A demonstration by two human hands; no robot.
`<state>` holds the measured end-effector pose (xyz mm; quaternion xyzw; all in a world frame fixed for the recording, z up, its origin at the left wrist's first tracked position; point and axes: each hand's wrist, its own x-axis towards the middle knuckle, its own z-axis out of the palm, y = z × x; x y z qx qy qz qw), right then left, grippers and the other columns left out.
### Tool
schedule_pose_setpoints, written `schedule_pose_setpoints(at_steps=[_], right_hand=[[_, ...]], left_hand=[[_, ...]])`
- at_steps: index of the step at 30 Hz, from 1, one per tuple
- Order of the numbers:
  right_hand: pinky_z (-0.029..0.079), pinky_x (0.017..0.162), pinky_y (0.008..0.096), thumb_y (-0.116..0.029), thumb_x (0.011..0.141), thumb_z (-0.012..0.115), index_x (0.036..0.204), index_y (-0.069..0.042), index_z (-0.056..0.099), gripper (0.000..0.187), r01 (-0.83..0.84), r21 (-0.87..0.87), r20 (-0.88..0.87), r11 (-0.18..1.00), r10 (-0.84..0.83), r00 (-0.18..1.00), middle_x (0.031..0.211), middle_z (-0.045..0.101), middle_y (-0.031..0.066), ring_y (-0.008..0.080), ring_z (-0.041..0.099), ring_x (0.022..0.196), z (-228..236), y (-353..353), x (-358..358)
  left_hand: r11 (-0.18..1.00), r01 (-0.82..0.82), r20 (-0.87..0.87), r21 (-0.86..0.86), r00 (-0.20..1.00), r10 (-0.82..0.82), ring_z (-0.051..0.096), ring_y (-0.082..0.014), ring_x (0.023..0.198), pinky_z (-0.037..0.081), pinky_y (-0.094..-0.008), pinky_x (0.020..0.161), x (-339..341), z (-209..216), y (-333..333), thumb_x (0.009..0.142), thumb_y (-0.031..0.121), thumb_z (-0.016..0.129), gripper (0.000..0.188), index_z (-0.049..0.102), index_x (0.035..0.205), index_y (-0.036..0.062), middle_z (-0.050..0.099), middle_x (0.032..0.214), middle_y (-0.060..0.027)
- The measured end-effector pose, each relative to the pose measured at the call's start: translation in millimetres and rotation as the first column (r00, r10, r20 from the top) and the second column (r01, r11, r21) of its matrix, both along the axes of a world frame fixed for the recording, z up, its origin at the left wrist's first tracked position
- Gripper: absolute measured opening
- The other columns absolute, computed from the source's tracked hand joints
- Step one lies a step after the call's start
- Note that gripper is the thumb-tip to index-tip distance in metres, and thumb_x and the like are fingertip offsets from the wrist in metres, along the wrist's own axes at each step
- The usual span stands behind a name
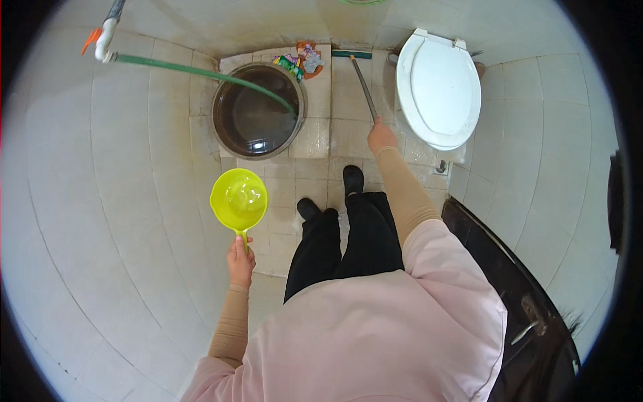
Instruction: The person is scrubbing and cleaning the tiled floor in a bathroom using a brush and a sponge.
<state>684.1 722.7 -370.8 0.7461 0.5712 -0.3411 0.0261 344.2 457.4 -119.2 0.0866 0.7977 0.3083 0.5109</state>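
Note:
My left hand [240, 263] is closed round the handle of a lime-green water dipper [239, 199]. The dipper's bowl is held just on my side of a large round tub [218, 127] of dark water. My right hand [382, 136] grips the grey pole of a floor squeegee [365, 90]. Its narrow dark green head lies on the tiles against the far wall, between a raised tiled ledge and the toilet. A green hose [194, 70] runs from a white pipe on the left, and its end hangs into the tub.
A white toilet [442, 94] with its lid down stands at the right. Sachets [289, 65] and an orange dish lie on the ledge [315, 127] behind the tub. A floor drain [441, 167] is near the toilet. At lower right is a dark door [492, 268] with a metal handle.

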Motion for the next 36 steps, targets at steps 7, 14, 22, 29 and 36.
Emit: schedule_pose_setpoints(at_steps=[7, 14, 22, 29, 36], right_hand=[[0.049, 0.076, 0.0528, -0.019, 0.095, 0.042, 0.137, -0.008, 0.042, 0.043, -0.107, -0.091, 0.061, 0.990, 0.113, 0.992, 0.092, 0.065, 0.0258, 0.0433, 0.063, 0.088, 48, -198, 26], [0.049, 0.076, 0.0519, -0.022, 0.095, 0.045, 0.133, -0.013, 0.046, 0.040, -0.120, -0.235, 0.132, 0.964, 0.154, 0.979, 0.091, 0.066, 0.0241, 0.0419, 0.064, 0.085, 122, -336, 48], [0.050, 0.076, 0.0511, -0.021, 0.093, 0.047, 0.126, -0.017, 0.054, 0.034, -0.121, -0.016, 0.093, 0.992, 0.122, 0.988, 0.092, 0.067, 0.0228, 0.0407, 0.064, 0.086, 203, -329, -4], [0.052, 0.074, 0.0488, -0.016, 0.093, 0.043, 0.129, -0.016, 0.053, 0.038, -0.269, -0.090, 0.205, 0.959, 0.282, 0.937, 0.093, 0.069, 0.0190, 0.0366, 0.067, 0.084, 182, -316, -66], [0.054, 0.074, 0.0459, -0.015, 0.094, 0.042, 0.125, -0.007, 0.049, 0.033, -0.258, 0.058, 0.204, 0.964, 0.242, 0.949, 0.096, 0.068, 0.0197, 0.0353, 0.067, 0.091, 115, -211, -120]], left_hand=[[0.965, -0.240, 0.179, 0.107, 0.959, 0.218, 0.024, -0.0042, 0.046, 0.021, -0.0201, 0.041, -29, 40, -77, 0.103, 0.038, 0.038, 0.029, 0.050, 0.115, 0.0145, 0.032, 0.058, 0.0054], [0.944, -0.250, 0.367, 0.216, 0.917, 0.158, 0.030, -0.0048, 0.050, 0.028, -0.0194, 0.047, -55, 51, -113, 0.103, 0.033, 0.039, 0.029, 0.050, 0.118, 0.0108, 0.041, 0.068, 0.0025], [0.907, -0.226, 0.511, 0.355, 0.860, 0.014, 0.035, -0.0031, 0.054, 0.029, -0.0186, 0.045, -94, 64, -124, 0.101, 0.024, 0.044, 0.019, 0.050, 0.111, 0.0088, 0.045, 0.076, 0.0012], [0.940, -0.189, 0.366, 0.284, 0.928, 0.076, 0.022, -0.0034, 0.042, 0.018, -0.0201, 0.036, -116, 85, -150, 0.099, 0.035, 0.046, 0.024, 0.050, 0.102, 0.0117, 0.034, 0.061, 0.0056], [0.952, -0.211, 0.281, 0.223, 0.949, 0.144, 0.024, -0.0035, 0.041, 0.018, -0.0210, 0.036, -129, 97, -180, 0.100, 0.040, 0.045, 0.031, 0.052, 0.096, 0.0105, 0.033, 0.057, 0.0057]])
